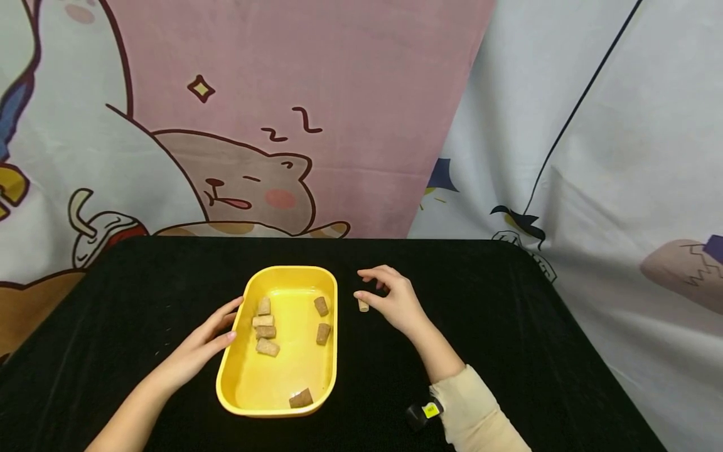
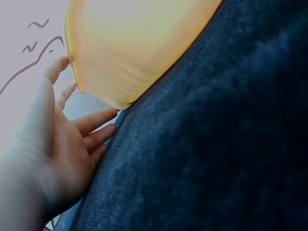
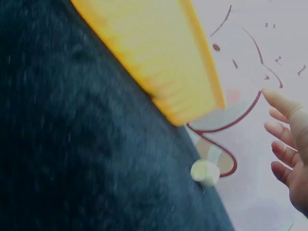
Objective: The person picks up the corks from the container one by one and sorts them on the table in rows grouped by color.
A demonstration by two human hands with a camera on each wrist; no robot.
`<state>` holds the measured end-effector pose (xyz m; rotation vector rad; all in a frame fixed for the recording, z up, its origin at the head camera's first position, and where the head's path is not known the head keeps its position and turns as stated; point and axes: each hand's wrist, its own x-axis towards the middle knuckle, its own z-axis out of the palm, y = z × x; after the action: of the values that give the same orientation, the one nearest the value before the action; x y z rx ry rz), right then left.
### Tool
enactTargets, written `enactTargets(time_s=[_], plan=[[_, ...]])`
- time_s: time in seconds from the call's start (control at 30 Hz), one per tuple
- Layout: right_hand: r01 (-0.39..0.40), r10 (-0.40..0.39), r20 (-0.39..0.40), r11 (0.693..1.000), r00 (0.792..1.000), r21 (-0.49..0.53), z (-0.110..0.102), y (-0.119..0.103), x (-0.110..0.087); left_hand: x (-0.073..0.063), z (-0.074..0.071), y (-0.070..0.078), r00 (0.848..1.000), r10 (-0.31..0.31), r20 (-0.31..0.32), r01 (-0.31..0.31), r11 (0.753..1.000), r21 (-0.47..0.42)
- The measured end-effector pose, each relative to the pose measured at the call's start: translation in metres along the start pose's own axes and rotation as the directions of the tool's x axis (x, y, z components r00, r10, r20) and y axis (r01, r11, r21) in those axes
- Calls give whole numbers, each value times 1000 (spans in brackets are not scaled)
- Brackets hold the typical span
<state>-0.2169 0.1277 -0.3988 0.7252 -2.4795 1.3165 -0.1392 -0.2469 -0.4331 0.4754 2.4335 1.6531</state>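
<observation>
A yellow tray (image 1: 282, 411) lies in front of me on the black cloth, with several brown corks inside. Three of these are a pale cork (image 1: 262, 321) in the left cluster, a darker cork (image 1: 324, 334) along the right wall and another cork (image 1: 301, 398) near the front. My left hand (image 1: 198, 351) touches the tray's left side with spread, relaxed fingers; in the left wrist view its fingertips (image 2: 65, 61) meet the rim. To the right of the tray, a single cork (image 3: 205, 172) sits on the cloth. Over it hovers my right hand (image 1: 394, 301), apart from the cork, its fingers loosely bent.
Black cloth (image 1: 497, 351) covers the table. Behind its far edge hangs a curtain (image 1: 373, 125) printed with cartoon animals. A black band with a yellow label (image 1: 431, 410) sits by the right sleeve (image 1: 474, 408).
</observation>
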Motion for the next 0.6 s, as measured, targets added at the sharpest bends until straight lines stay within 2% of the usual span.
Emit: enactTargets(time_s=[0.2,0.33,0.47,0.6], plan=[[114,-116,28,991,993,63,3,-23,0,0,0,-2,1000,-6,-1,6,1000,0],[229,-236,71,969,969,88,9,-36,1,1,0,-3,1000,11,1,-11,1000,5],[283,-298,167,953,940,111,18,-52,4,1,0,-2,1000,12,0,-12,1000,6],[276,-296,293,955,909,107,29,-65,7,1,0,-2,1000,7,-5,-7,1000,7]])
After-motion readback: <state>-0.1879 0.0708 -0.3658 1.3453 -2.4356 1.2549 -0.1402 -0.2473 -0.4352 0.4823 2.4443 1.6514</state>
